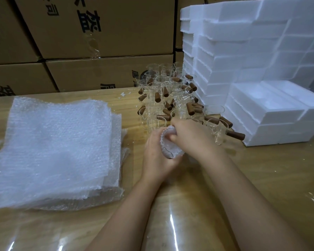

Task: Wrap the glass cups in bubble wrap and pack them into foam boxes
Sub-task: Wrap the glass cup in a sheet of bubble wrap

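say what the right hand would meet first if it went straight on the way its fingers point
The right hand points left into the open end of the clear bubble-wrapped glass cup that the left hand grips. It would probably meet the bubble wrap tucked inside that cup first; depth is unclear.

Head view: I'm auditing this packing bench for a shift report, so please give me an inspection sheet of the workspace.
Surface: wooden table, glossy under clear film.
Job's things: wrapped cup held in both hands; glass cups with brown handles clustered behind; bubble wrap stack left; foam boxes stacked right.
Clutter: white scraps near the cups.
Hands: left hand grips the wrapped cup; right hand pinches its wrap at the mouth.
Cables: nothing seen.
Surroundings: cardboard cartons stacked behind the table.
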Demonstrator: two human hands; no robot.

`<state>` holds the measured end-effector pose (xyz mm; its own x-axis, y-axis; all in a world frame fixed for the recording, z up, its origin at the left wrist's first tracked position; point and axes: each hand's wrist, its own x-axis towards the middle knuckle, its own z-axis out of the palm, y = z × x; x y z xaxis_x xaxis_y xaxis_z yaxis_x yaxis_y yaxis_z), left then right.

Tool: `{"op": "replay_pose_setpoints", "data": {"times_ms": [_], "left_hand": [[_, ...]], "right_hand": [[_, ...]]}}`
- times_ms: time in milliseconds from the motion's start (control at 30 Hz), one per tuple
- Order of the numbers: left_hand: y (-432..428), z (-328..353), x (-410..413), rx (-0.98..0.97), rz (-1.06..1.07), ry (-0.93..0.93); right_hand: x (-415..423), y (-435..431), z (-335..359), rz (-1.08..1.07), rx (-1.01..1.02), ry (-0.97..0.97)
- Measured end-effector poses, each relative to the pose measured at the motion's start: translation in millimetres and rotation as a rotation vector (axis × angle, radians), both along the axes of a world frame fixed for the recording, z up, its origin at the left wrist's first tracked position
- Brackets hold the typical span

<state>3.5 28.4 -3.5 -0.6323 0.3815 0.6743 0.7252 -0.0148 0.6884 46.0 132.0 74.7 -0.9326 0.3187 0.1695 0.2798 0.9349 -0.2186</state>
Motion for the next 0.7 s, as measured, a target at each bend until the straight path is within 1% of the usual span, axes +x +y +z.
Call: {"op": "replay_pose_setpoints", "data": {"times_ms": [67, 133, 167, 233, 300, 433, 533, 600, 633, 700], "left_hand": [[0.2, -1.9, -1.4, 0.015, 0.013, -0.013], [0.1, -2.1, -1.6, 0.023, 0.034, -0.021], [0.2, -1.7, -1.3, 0.026, 0.038, -0.014], [1.5, -1.2, -0.5, 0.032, 0.027, 0.028], [2.9, -1.4, 0.6, 0.032, 0.019, 0.091], [2.8, -1.9, 0.7, 0.015, 0.04, 0.199], [2.0, -1.7, 1.6, 0.001, 0.065, 0.199], [1.9, -1.7, 2.6, -0.005, 0.1, 0.179], [1.9, -1.4, 2.9, -0.007, 0.112, 0.151], [1.6, -0.9, 2.8, -0.016, 0.111, 0.08]], "right_hand": [[1.5, 2.0, 1.6, 0.043, -0.109, -0.003], [5.4, 5.2, 5.8, 0.075, -0.283, -0.067], [7.2, 6.6, 7.7, 0.08, -0.31, -0.108], [8.2, 7.7, 8.8, 0.064, -0.286, -0.165], [6.0, 6.0, 7.5, 0.05, -0.259, -0.159], [0.6, 1.8, 5.8, -0.047, -0.165, -0.137], [-1.6, 0.2, 4.7, -0.091, -0.13, -0.124], [-2.3, -1.0, 3.5, -0.066, -0.097, -0.126], [-1.4, -0.8, 3.4, -0.033, -0.112, -0.121], [3.4, 1.7, 6.2, 0.048, -0.227, -0.138]]}}
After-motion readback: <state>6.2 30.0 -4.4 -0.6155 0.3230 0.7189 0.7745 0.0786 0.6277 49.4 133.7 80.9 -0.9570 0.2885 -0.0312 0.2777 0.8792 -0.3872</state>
